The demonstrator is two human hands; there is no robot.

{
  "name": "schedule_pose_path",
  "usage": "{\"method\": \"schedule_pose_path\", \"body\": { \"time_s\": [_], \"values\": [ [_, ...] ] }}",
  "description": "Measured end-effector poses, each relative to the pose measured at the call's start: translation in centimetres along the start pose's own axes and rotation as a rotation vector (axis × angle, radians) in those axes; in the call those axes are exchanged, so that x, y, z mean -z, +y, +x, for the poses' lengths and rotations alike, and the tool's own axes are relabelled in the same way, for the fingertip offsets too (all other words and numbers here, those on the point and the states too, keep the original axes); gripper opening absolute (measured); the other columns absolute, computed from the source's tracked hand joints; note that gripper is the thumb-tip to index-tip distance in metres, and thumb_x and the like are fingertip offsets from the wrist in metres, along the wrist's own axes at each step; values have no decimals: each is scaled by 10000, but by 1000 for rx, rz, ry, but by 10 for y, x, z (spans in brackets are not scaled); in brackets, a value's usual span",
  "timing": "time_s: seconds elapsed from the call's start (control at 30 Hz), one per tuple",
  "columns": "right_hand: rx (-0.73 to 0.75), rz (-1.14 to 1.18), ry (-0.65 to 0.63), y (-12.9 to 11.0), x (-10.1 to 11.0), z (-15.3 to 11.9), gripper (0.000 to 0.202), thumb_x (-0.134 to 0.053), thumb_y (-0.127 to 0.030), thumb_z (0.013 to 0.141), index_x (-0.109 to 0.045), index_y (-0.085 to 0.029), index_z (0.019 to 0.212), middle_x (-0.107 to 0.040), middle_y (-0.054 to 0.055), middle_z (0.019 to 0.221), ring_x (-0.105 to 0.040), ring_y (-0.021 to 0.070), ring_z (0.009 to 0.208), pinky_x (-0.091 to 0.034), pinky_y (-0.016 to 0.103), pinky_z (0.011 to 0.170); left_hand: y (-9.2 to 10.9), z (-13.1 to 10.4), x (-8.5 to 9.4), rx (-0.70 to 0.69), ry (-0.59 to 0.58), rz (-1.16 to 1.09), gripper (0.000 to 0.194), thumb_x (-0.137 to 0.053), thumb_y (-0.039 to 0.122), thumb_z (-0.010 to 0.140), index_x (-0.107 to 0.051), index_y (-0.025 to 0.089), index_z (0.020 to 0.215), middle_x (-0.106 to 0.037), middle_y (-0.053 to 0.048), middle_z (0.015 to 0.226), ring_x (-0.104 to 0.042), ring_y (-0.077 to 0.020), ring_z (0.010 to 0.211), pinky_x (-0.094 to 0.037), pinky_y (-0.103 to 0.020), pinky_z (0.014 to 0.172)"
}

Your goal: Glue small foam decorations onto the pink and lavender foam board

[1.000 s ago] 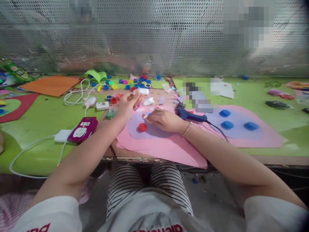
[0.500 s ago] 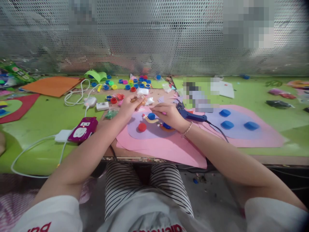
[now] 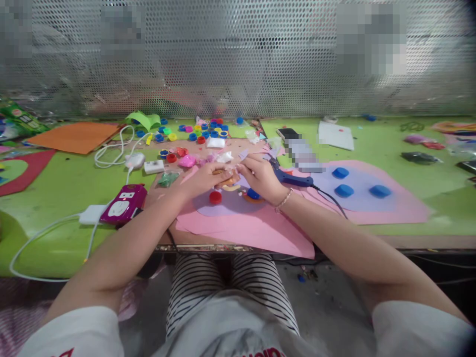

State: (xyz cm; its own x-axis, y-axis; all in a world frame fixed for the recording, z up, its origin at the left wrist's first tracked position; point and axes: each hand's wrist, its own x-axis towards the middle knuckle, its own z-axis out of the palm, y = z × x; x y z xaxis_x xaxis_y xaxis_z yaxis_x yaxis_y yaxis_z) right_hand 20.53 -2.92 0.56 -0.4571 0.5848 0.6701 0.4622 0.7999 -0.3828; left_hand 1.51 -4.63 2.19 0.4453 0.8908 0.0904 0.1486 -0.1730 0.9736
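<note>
My left hand [image 3: 208,179] is closed around a small orange-brown piece [image 3: 227,182] above the purple paper shape [image 3: 204,206]. Close on its right, my right hand [image 3: 260,178] pinches at the edge of something pale and clear, too small to make out. Below the hands, a red cap [image 3: 215,197] sits on the purple paper, and a blue cap [image 3: 253,194] lies partly under my right hand. Pink paper [image 3: 260,230] spreads beneath the purple shape. A blue glue gun [image 3: 297,178] rests just right of my right hand.
Coloured caps [image 3: 204,134] are scattered at the back. A purple power socket [image 3: 124,203] with white cables stands at the left. Three blue caps [image 3: 344,190] lie on purple paper at the right. A phone [image 3: 301,151] lies behind the glue gun, and orange paper [image 3: 76,138] at the back left.
My left hand has come down and right with the orange-brown piece, now over the purple paper. My right hand has risen slightly, and the two hands are nearly touching.
</note>
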Motion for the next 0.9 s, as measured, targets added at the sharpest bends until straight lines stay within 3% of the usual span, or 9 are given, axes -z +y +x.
{"method": "schedule_pose_path", "body": {
  "time_s": [0.2,0.4,0.6,0.9],
  "values": [
    [71,-94,-131,-5,0,0,363,-305,-311,967,-418,-201,640,-452,28,670,-423,134,614,-355,285,614,12,-3,-6,-43,55,105,123,-665,280,762,-647,168,712,-534,9,532,-520,-101,524,-426,-219,537],
    [104,-136,-269,-2,-3,-4,367,-264,-297,954,-462,-190,664,-483,44,659,-439,155,633,-354,298,635,9,-6,-5,-50,35,191,83,-645,234,761,-669,175,814,-674,-34,781,-602,-129,703,-448,-212,626],
    [44,-93,-407,-3,-4,-6,323,-262,-279,944,-434,-189,686,-512,48,670,-423,146,617,-330,292,621,-3,-4,-2,-119,-25,314,111,-629,264,767,-638,177,699,-625,-22,681,-562,-124,647,-429,-217,591],
    [-169,188,-251,-7,0,1,225,-321,-302,928,-383,-209,733,-482,6,691,-479,146,668,-378,281,658,-5,0,5,-141,98,257,196,-603,363,800,-623,178,737,-585,-11,624,-508,-100,519,-396,-219,496]
  ]
}}
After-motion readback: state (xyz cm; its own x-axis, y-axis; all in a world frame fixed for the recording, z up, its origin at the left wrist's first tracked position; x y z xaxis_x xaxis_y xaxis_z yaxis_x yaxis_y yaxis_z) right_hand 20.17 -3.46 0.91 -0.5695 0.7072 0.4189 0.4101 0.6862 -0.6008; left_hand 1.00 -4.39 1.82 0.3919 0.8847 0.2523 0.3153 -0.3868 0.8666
